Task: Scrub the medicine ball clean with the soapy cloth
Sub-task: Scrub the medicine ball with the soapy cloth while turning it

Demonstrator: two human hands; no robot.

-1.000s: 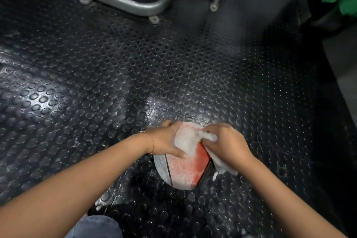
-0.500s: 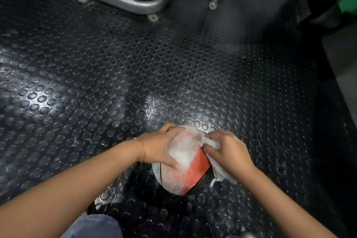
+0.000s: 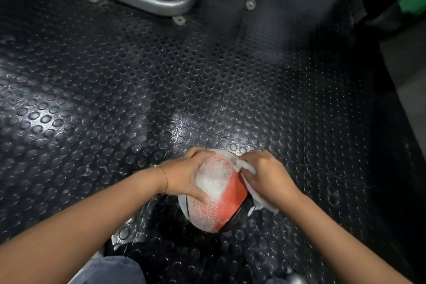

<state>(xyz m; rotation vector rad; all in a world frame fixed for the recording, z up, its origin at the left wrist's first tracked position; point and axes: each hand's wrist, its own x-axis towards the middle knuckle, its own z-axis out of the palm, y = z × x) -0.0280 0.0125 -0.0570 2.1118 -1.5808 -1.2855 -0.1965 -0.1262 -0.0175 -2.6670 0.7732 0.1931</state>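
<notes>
Medicine ball (image 3: 227, 203), foamy on studded floor (image 3: 138, 99), gripped by left hand (image 3: 184, 175) while right hand (image 3: 267, 175) clutches the cloth (image 3: 262, 200) against it.

Bare forearms (image 3: 92, 212), 1 thin gold bracelet (image 3: 166, 178) on left wrist, grey-blue trousers (image 3: 113, 271).

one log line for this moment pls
step: scrub | left hand: grips medicine ball on floor | right hand: holds cloth against its right side | foam: over its top

Dim, wide-angle view; overhead glare glints off the floor (image 3: 161, 99), corners dark.
</notes>
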